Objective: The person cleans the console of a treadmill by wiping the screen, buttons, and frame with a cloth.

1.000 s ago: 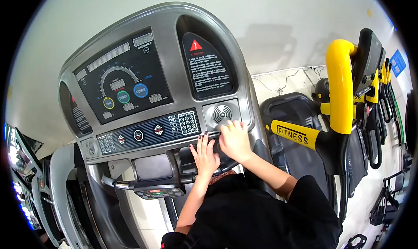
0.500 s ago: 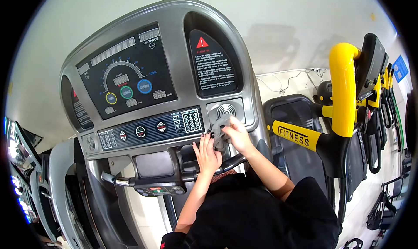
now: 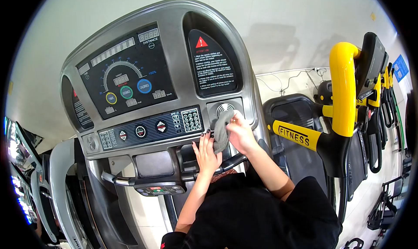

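A crumpled grey cloth point(image 3: 222, 133) is pinched in my right hand point(image 3: 242, 137), over the lower right of the treadmill console point(image 3: 183, 101). Its top end covers part of the round speaker grille point(image 3: 224, 108). My left hand point(image 3: 206, 155) lies with fingers stretched out at the console's lower edge, just below the number keypad point(image 3: 190, 120). The cloth's lower end meets the thumb side of that hand; whether the thumb presses on it I cannot tell.
Below the console runs a black handlebar point(image 3: 230, 162) with a small control pad point(image 3: 159, 190). To the right stands a machine with a yellow FITNESS arm point(image 3: 296, 135), and several like it behind. Another treadmill point(image 3: 61, 179) is at left. Cables point(image 3: 283, 91) lie along the wall.
My right hand has shifted slightly, and the cloth's top end now reaches higher over the speaker grille, more spread out than before. My left hand has stayed in place.
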Tool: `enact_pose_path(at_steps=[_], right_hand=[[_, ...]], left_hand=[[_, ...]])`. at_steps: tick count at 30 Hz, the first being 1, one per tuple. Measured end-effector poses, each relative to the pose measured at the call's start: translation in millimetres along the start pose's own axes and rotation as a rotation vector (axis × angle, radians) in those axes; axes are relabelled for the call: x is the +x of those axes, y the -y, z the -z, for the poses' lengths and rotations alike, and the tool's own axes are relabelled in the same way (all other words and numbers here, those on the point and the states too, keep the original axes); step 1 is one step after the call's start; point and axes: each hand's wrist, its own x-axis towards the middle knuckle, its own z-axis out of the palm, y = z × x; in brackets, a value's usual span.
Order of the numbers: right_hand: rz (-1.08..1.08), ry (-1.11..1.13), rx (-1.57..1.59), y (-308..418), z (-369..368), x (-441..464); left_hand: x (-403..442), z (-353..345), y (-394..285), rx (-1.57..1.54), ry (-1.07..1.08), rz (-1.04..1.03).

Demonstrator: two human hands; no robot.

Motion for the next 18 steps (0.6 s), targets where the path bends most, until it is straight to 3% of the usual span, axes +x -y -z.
enact_pose_path(at_steps=[2, 3, 6, 9, 13, 18], right_hand=[[0.409, -0.004, -0.692, -11.1, 1.2, 0.3], [0.487, 0.106, -0.899, -7.2, 4.3, -3.7], [0.404, 0.159, -0.573, 1.2, -22.3, -9.5], [0.194, 0.276, 0.094, 11.1, -29.1, -3.1], [0.048, 0.537, 0.383, 20.5, -47.4, 3.6], [0.001, 0.388, 0.399, 24.8, -64.5, -1.6]], left_hand=[[-0.3, 0.6, -0.1, -0.001, 0.009, 0.002], [-0.4, 0.8, -0.1, -0.001, 0.017, 0.005], [-0.7, -2.7, 1.6, -0.006, -0.004, 0.013], [-2.2, -2.9, 3.9, 0.003, 0.006, 0.002], [-0.4, 2.1, 1.0, -0.038, 0.04, 0.023], [-1.7, 3.1, 2.9, -0.043, 0.064, 0.02]])
